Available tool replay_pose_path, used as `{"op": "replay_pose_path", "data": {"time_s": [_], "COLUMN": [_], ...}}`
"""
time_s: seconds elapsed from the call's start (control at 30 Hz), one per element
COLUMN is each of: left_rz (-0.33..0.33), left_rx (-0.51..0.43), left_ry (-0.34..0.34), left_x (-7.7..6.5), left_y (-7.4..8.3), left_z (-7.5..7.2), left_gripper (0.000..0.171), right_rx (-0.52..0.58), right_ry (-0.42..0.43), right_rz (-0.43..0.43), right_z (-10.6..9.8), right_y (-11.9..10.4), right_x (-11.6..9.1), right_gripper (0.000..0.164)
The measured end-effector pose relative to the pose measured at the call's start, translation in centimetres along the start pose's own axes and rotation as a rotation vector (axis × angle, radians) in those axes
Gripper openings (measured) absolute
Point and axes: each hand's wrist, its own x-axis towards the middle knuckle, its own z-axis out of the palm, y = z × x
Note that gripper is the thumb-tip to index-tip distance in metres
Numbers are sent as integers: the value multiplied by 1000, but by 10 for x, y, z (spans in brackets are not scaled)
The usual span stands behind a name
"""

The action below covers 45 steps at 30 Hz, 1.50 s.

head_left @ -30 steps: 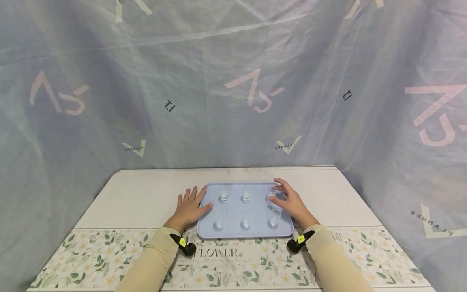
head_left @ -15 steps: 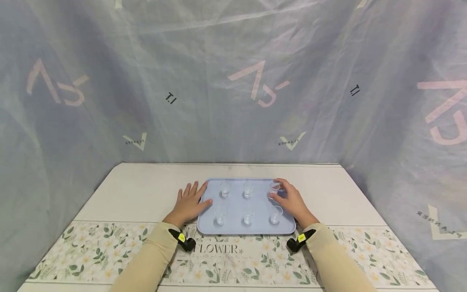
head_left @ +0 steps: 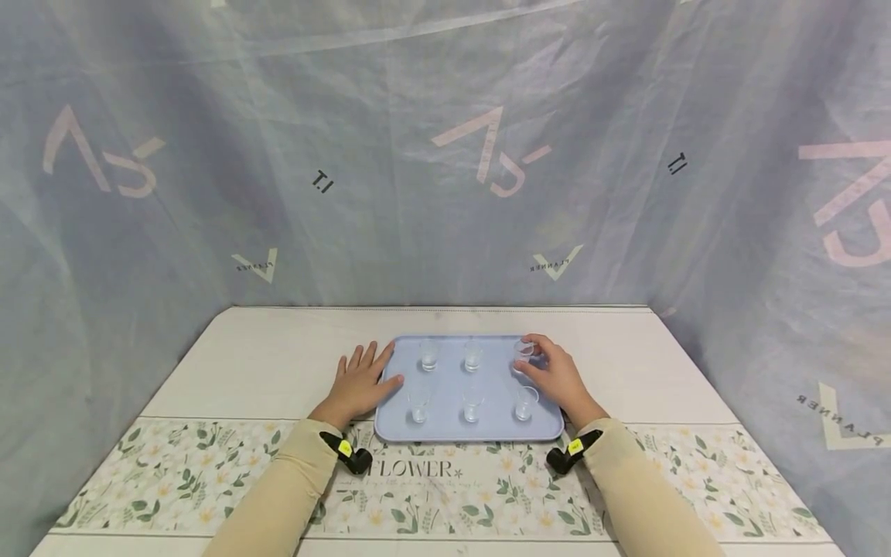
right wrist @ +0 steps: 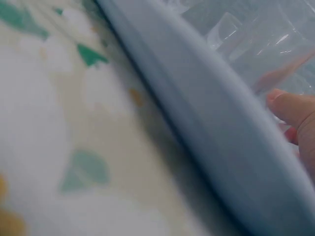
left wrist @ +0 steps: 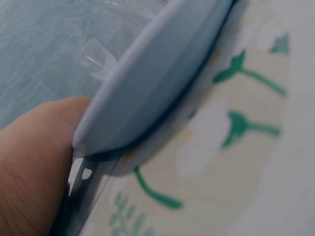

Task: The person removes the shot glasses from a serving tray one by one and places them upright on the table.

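Head view: 1 blue tray (head_left: 445, 387), 6 clear cups (head_left: 472, 357) in 2 rows of 3. Right hand (head_left: 557, 377) pinches far-row right cup (head_left: 521, 353); left hand (head_left: 356, 387) spread, thumb over tray's left rim.

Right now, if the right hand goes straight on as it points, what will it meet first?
The clear cup at the far right corner of the blue tray, between thumb and fingers of the right hand. Beyond it, probably the far rim; depth is unclear.

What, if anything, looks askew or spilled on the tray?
Nothing stands out: the clear cups form two rows of three on the blue tray, the right hand holding the far right cup, and no spill shows.
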Motion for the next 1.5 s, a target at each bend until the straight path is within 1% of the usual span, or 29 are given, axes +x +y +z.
{"op": "replay_pose_path", "data": {"time_s": [0.23, 0.33, 0.47, 0.57, 0.7, 0.8, 1.0, 1.17, 1.37, 1.5], "left_rz": [-16, -11, -15, -15, -5, 6, -5, -5, 2, 0], "left_rx": [11, 20, 28, 9, 7, 5, -6, 10, 22, 14], "left_ry": [-5, 7, 1, -3, 7, 17, 6, 6, 13, 12], "left_x": [0, 0, 0, 0, -1, 0, 0, 3, 5, 5], "left_y": [0, -1, -1, 0, 0, -1, -3, -6, -10, -11], "left_z": [-2, 0, 2, 1, 3, 4, 4, 6, 10, 11], "left_gripper": [79, 78, 79, 79, 80, 81, 80, 80, 80, 78], "right_rx": [39, 49, 43, 36, 5, -35, -125, -183, -221, -221], "right_ry": [62, 85, 115, 151, 212, 248, 270, 309, 332, 300], "right_rz": [50, 52, 48, 49, 60, 90, 178, 214, 240, 271], "right_z": [-6, -11, -21, -30, -46, -59, -86, -107, -121, -124], "right_y": [8, 13, 22, 32, 48, 60, 82, 96, 108, 111], "right_x": [4, 4, 2, 0, -4, -9, -21, -30, -38, -39], "right_gripper": [48, 49, 49, 49, 49, 50, 52, 52, 52, 54]}}
